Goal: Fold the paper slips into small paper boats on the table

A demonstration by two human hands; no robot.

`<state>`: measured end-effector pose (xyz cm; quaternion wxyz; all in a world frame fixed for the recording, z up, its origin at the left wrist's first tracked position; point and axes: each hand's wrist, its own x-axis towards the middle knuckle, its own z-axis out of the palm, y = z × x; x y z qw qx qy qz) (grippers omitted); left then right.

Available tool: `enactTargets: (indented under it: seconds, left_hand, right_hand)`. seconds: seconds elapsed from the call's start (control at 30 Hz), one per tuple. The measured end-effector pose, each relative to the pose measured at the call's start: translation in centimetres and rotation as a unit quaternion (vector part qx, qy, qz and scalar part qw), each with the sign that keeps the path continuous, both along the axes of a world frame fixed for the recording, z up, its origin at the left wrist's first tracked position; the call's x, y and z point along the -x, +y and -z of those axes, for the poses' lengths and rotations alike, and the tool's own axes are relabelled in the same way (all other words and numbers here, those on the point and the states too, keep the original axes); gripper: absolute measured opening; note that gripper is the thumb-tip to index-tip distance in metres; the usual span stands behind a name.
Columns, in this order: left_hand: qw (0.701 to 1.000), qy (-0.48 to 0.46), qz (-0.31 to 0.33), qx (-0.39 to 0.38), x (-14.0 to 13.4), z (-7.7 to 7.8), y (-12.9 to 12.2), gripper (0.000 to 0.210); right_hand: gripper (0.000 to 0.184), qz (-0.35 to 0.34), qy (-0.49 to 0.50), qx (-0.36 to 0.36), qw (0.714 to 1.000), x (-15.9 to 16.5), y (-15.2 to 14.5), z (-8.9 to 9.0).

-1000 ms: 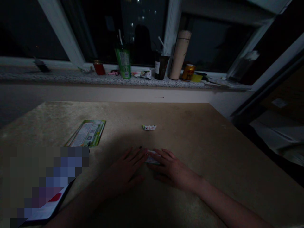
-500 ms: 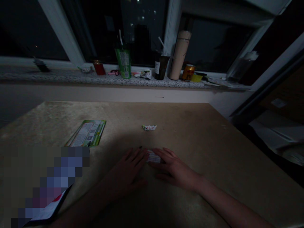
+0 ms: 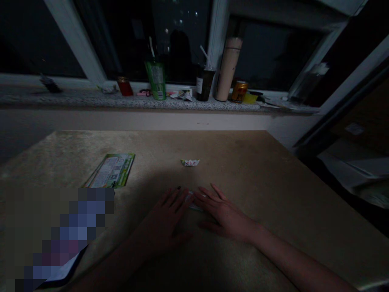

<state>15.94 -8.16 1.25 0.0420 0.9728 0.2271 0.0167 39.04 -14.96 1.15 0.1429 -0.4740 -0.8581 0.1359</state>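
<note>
A small piece of printed paper (image 3: 195, 206) lies flat on the table, partly covered by my fingers. My left hand (image 3: 170, 217) rests palm down with its fingers stretched out, their tips on the paper's left side. From the right, my right hand (image 3: 220, 209) lies over the paper's other side, fingers spread and thumb apart. Beyond both hands sits a small folded paper boat (image 3: 190, 162), white with green ends. A tiny dark speck (image 3: 179, 187) is by my left fingertips.
Green printed packets or sheets (image 3: 112, 170) lie on the table (image 3: 243, 158) at the left. Nearer is a device with a blurred-out screen (image 3: 69, 235). Along the windowsill (image 3: 100, 99) stand a green cup (image 3: 156, 81), a dark cup (image 3: 203, 86), a pink flask (image 3: 228, 69) and a can (image 3: 240, 91).
My right hand has spread its fingers and slid slightly left over the paper, covering more of it. My left hand has barely moved. The view has shifted a little.
</note>
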Motion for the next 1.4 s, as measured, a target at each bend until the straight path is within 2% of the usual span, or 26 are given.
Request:
enactTargets:
  seconds: [0.1,0.2,0.3,0.8,0.93,1.03,1.13,1.2,1.27,1.33,1.4]
  left_hand:
    - [1.0,0.009,0.004,-0.003,0.0,-0.1,0.0,0.075]
    - [1.0,0.011,0.004,-0.004,0.0,0.0,0.1,0.075]
    - [1.0,0.003,0.002,-0.006,0.1,0.2,0.1,0.075]
    - [1.0,-0.03,0.004,-0.003,-0.1,0.5,-0.1,0.07]
    - [0.999,-0.036,0.007,0.03,-0.7,0.0,-0.3,0.071]
    - [0.997,-0.036,-0.002,0.062,-1.1,-0.3,-0.4,0.073]
    - [0.997,-0.052,-0.007,0.064,-1.5,0.0,-0.6,0.075]
    - [0.996,-0.058,-0.012,0.062,-1.6,0.2,-0.7,0.076]
    - [0.996,-0.053,-0.021,0.062,-1.8,0.3,-0.8,0.075]
    - [0.997,-0.048,-0.027,0.061,-1.8,0.3,-0.9,0.073]
    - [0.997,-0.048,-0.025,0.059,-1.8,0.3,-0.8,0.072]
  right_hand:
    - [0.059,0.022,-0.009,-0.037,0.999,-0.1,0.0,0.3]
    - [0.048,0.08,0.0,-0.09,0.993,-0.5,0.0,0.7]
    - [0.039,0.121,0.003,-0.108,0.987,-0.9,-0.1,0.8]
    - [0.031,0.106,-0.013,-0.1,0.989,-1.2,0.1,0.7]
    - [0.03,0.105,-0.012,-0.105,0.989,-1.0,0.2,0.6]
    - [0.03,0.102,0.016,-0.085,0.991,-1.2,0.3,0.7]
    - [0.028,0.106,0.08,-0.032,0.991,-1.8,0.7,1.0]
    - [0.028,0.109,0.139,0.0,0.984,-2.3,1.0,1.2]
    - [0.036,0.136,0.193,-0.002,0.972,-2.5,1.3,1.5]
    - [0.038,0.14,0.191,-0.019,0.971,-2.5,1.3,1.7]
    - [0.037,0.125,0.142,-0.028,0.982,-2.3,1.1,1.6]
